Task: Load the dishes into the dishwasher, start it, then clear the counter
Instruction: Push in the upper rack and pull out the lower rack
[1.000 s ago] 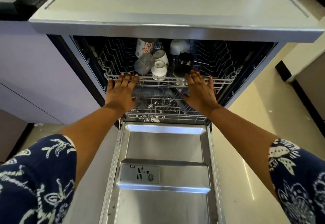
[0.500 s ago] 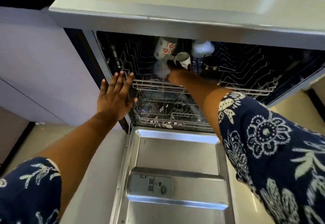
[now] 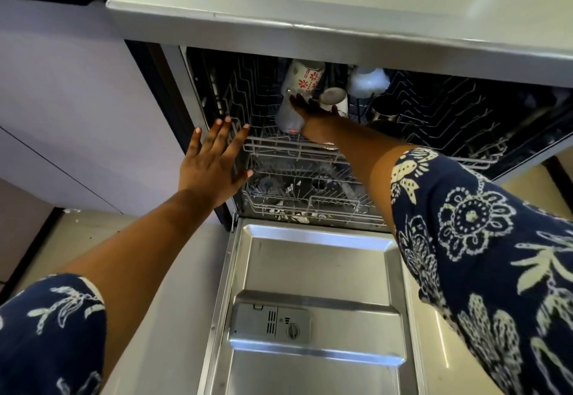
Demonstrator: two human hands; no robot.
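The dishwasher (image 3: 178, 90) stands open under the pale bench (image 3: 341, 1), and its steel door (image 3: 313, 258) lies flat toward the person, with the detergent dispenser (image 3: 273, 321) showing on the inner face. The right hand (image 3: 314, 114) reaches into the upper rack (image 3: 279, 146), its fingers wrapped round the side of a frosted glass (image 3: 286, 115), which stands tilted near the front of that rack. Just behind the glass sits a floral mug (image 3: 305, 80) on its side, mouth toward the back. Beside the hand is a small white cup (image 3: 335, 100), then a white bowl-shaped vessel (image 3: 369, 80) and a dark metal cup (image 3: 383, 109) farther right.

The left hand (image 3: 214, 162) is spread wide and holds nothing, its fingers straight. The fingertips are at the front left corner of the upper rack, though whether they touch the wire cannot be told. Below, the lower rack (image 3: 310, 205) holds dishes, too dim and crowded to make out. Both arms wear navy sleeves (image 3: 483, 239) printed with white flowers.
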